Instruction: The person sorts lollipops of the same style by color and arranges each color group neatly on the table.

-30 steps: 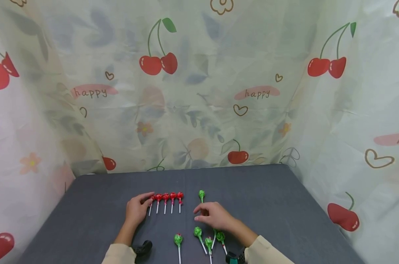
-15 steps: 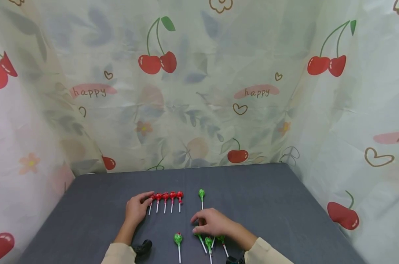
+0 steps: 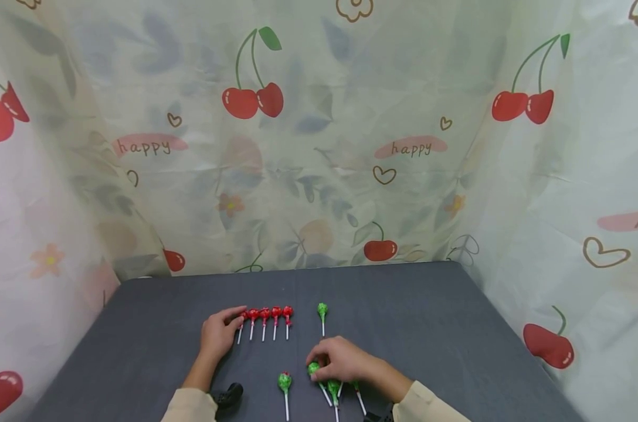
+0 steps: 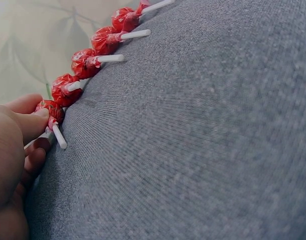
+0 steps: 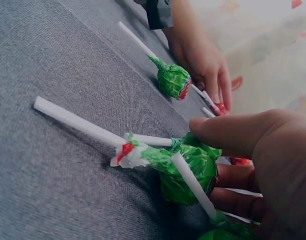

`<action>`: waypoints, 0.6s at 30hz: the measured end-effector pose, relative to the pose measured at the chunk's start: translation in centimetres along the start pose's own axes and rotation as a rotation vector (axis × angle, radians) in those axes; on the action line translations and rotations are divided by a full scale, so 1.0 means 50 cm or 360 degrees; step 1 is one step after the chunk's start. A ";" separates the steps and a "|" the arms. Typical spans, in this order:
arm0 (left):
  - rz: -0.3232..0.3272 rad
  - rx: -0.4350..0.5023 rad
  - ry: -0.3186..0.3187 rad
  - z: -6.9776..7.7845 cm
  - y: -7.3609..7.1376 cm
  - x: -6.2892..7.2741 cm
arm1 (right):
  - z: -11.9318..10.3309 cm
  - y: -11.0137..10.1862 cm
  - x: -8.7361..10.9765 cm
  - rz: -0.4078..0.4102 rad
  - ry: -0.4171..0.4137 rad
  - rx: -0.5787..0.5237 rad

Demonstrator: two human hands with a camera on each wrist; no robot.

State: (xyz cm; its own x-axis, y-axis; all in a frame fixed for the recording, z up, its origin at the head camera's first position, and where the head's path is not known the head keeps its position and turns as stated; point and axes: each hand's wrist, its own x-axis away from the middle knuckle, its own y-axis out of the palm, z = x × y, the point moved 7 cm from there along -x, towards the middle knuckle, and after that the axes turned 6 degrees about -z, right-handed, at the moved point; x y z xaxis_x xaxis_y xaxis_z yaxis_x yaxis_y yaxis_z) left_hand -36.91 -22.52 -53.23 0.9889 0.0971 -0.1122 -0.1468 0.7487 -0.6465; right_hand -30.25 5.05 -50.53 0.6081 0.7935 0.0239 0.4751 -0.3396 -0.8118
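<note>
My left hand point(image 3: 217, 337) pinches the wrapped head of the leftmost red lollipop point(image 4: 51, 109) between thumb and finger, its white stick pointing toward me. Several more red lollipops point(image 3: 265, 315) lie beside it in a row, sticks parallel. On the right, my right hand point(image 3: 342, 358) reaches down over a loose group of green lollipops. Its thumb and index finger close around the head of the leftmost one, a green lollipop point(image 3: 313, 368). Other green lollipops point(image 5: 190, 172) lie close under the palm, partly hidden by the hand.
One green lollipop point(image 3: 322, 309) lies farther back, right of the red row, stick toward me. Another green lollipop point(image 3: 284, 382) lies near the front between the two hands. Grey cloth covers the table point(image 3: 430, 328); a printed curtain point(image 3: 324, 146) surrounds its back and sides.
My right hand has moved back toward me from near the far green lollipop, uncovering its stick, and has taken the head of one in the front group. The left hand stays put.
</note>
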 end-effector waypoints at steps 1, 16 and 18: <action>0.0000 0.0000 0.0000 0.000 0.000 0.000 | 0.001 -0.001 0.000 0.0007 -0.0005 -0.0028; 0.0018 -0.0003 0.0015 0.002 -0.001 0.001 | 0.046 -0.070 0.002 0.0276 0.0132 -0.0236; 0.0023 -0.0004 0.0018 0.002 -0.001 0.001 | 0.053 -0.086 0.005 0.0335 0.0159 -0.0249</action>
State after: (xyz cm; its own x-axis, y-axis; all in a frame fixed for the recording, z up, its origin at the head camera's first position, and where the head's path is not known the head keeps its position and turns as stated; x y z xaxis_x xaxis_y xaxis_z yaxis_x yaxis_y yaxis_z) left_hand -36.87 -22.51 -53.13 0.9864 0.1008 -0.1301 -0.1614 0.7456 -0.6466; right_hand -33.85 8.04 -48.59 0.7598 0.6461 -0.0722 0.4192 -0.5718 -0.7052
